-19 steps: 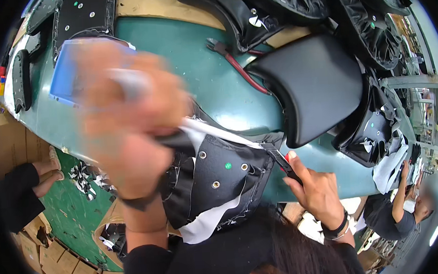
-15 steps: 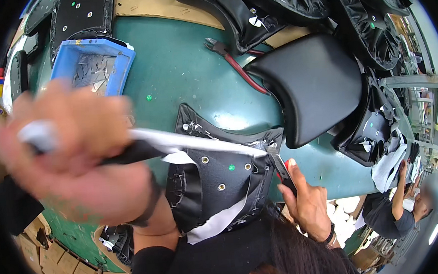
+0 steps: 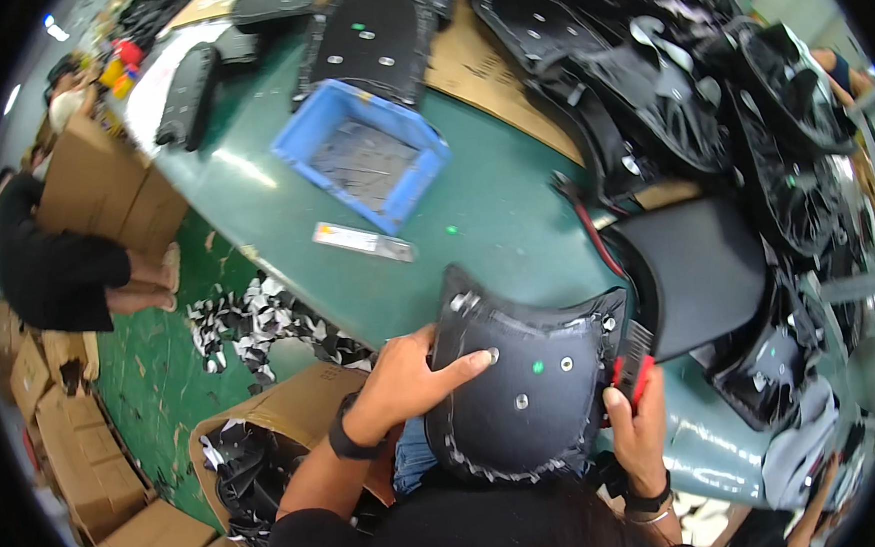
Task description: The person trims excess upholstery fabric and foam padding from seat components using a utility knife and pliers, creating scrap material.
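Observation:
A black seat pad (image 3: 503, 355), underside up, rests at the table's near edge against my body. Its underside shows metal-ringed holes, a green dot and stapled material with a ragged cut edge. My left hand (image 3: 409, 378) holds the pad by its left edge, thumb on top and the other fingers hidden beneath. At the pad's right edge, my right hand (image 3: 640, 432) is closed round a red and black utility knife (image 3: 632, 367), its blade pointing away from me.
On the green table (image 3: 287, 273) are a blue bin (image 3: 394, 211) with small scraps, a flat packet (image 3: 360, 242) and red-handled pincers (image 3: 595, 226). A smooth black seat (image 3: 698, 268) and several upholstered pads lie right. Below left stands a carton (image 3: 310, 397) holding black scraps. A person (image 3: 51, 252) bends by boxes.
The white and black strip my left hand was pulling is out of that hand and off the pad. That hand has come back to the pad's left edge. My view has swung left.

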Motion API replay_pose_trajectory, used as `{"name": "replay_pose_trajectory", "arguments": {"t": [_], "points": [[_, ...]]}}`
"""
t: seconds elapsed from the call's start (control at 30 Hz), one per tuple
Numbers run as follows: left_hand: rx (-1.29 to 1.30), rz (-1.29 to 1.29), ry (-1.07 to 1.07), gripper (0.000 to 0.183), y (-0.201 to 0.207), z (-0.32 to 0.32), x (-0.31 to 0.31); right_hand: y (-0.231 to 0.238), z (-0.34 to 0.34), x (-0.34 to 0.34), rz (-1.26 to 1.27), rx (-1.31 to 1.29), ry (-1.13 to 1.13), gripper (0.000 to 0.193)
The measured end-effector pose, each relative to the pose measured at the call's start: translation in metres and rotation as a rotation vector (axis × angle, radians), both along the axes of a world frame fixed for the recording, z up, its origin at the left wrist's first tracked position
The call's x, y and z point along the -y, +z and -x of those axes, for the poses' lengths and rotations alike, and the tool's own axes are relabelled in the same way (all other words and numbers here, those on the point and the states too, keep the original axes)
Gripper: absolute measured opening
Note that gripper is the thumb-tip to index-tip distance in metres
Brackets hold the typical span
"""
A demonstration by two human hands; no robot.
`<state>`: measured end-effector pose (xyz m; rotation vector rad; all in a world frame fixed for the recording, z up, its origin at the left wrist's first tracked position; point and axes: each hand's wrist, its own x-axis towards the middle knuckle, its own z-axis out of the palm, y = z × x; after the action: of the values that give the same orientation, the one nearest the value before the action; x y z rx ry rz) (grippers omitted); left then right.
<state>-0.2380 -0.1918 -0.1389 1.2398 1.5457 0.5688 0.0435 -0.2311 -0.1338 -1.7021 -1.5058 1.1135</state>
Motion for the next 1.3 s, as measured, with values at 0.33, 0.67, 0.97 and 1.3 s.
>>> {"name": "replay_pose_trajectory", "arguments": {"t": [0.33, 0.67, 0.97, 1.3], "points": [[0.526, -0.110, 0.259, 0.038, 0.055, 0.062, -0.069, -0.005, -0.031, 0.002, -0.277, 0.001, -0.248, 0.037], [-0.208, -0.542, -0.502, 0.030, 0.022, -0.020, -0.015, -0.002, -0.068, -0.024, -0.037, -0.574, -0.410, 0.067], [-0.416, -1.404, -0.499, 0.052, 0.022, -0.135, -0.112, 0.050, -0.066, -0.003, -0.007, -1.007, -0.271, 0.070], [-0.256, -0.069, -0.591, 0.057, 0.050, -0.012, -0.090, 0.007, -0.052, -0.008, 0.108, -0.498, -0.257, 0.041]]}}
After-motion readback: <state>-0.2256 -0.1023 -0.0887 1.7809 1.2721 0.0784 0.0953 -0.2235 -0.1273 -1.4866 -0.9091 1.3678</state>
